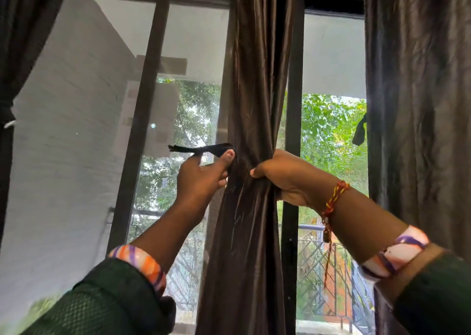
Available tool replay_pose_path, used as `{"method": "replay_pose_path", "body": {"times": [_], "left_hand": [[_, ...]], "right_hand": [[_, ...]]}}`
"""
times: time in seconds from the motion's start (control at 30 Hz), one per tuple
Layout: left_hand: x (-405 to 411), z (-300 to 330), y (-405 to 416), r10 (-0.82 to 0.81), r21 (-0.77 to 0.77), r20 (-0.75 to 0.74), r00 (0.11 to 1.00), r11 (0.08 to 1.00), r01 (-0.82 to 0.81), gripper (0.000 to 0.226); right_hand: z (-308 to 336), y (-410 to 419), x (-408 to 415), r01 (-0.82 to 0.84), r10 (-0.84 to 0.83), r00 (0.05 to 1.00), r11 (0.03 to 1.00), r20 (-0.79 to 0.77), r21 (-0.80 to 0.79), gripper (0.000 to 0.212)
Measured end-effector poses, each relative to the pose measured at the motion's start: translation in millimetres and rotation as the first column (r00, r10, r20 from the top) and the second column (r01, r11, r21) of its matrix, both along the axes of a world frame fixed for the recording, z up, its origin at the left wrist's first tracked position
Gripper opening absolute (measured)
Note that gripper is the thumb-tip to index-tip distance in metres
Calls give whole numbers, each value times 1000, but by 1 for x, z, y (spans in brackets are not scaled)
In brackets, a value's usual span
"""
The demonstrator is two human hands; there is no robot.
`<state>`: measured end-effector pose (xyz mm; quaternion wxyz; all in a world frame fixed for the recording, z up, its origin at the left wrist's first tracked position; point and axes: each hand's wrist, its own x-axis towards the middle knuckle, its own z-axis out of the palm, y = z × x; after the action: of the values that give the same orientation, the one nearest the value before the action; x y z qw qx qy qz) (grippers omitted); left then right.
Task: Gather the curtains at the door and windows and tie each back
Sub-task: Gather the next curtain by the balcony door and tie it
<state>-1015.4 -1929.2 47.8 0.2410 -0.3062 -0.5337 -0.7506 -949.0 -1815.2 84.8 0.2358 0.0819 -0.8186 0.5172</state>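
Observation:
A dark brown satin curtain (257,84) hangs in the middle of the window, bunched into a narrow waist at hand height. My right hand (283,179) is clenched around that bunched waist from the right. My left hand (204,174) presses against the curtain's left side and pinches a dark tie strip (201,149), whose frayed end sticks out to the left. Where the strip runs behind the curtain is hidden.
A dark curtain at the left edge (15,41) is tied back with a band (9,120). Another dark curtain (418,105) hangs loose on the right, a dark tie (360,133) dangling beside it. Dark window frames (293,130), mesh screens and a balcony railing (328,271) lie behind.

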Motion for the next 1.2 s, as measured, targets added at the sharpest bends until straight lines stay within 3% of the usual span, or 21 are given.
{"method": "replay_pose_path", "body": {"times": [0.07,0.13,0.2,0.27,0.4,0.5,0.57,0.63,0.7,0.77,0.83,0.9,0.97,1.03,1.1,1.2], "left_hand": [[5,10,-1,-82,-35,-26,996,996,81,9],[13,19,-2,-122,-133,-54,991,984,114,22],[24,28,-4,-186,-294,-77,980,943,156,44],[38,38,-1,-260,-454,-79,962,869,198,43],[46,58,16,-256,-319,116,960,905,280,26],[45,59,17,-256,-218,245,935,925,311,22],[43,58,12,-325,-184,265,908,907,378,25],[42,54,2,-450,-171,265,853,849,500,31],[41,55,-7,-525,-143,255,812,810,569,35],[41,58,-14,-565,-112,238,790,792,600,39],[42,61,-17,-602,-98,221,767,769,632,44],[44,61,-18,-621,-91,211,755,757,648,46],[45,61,-18,-622,-84,201,757,759,646,48],[46,60,-20,-616,-74,194,764,767,637,48],[47,61,-23,-593,-67,167,788,790,609,50],[49,62,-30,-520,-74,125,845,844,531,52]], "right_hand": [[2,-3,3,36,-35,999,998,-5,45,28],[4,-7,6,70,-67,997,991,-32,118,30],[4,-11,11,86,-68,994,970,-88,225,30],[3,-19,19,132,-78,985,916,-154,379,32],[-5,-32,28,218,-124,972,787,-198,577,35],[-10,-22,32,125,-52,989,786,-137,605,65],[-10,-9,47,13,49,992,880,-118,475,40],[-5,10,51,16,17,974,990,-226,141,26],[0,34,40,93,-173,912,970,-372,-223,23],[3,52,26,113,-287,886,896,-364,-430,26],[2,58,15,66,-170,963,900,-208,-432,22],[-1,54,12,-74,88,996,924,20,-374,25],[-2,51,10,-282,319,948,850,8,-444,47],[-1,50,7,-410,432,900,787,-62,-461,49],[0,52,7,-458,464,880,768,-105,-447,45],[1,59,6,-413,421,905,828,-65,-381,29]]}}
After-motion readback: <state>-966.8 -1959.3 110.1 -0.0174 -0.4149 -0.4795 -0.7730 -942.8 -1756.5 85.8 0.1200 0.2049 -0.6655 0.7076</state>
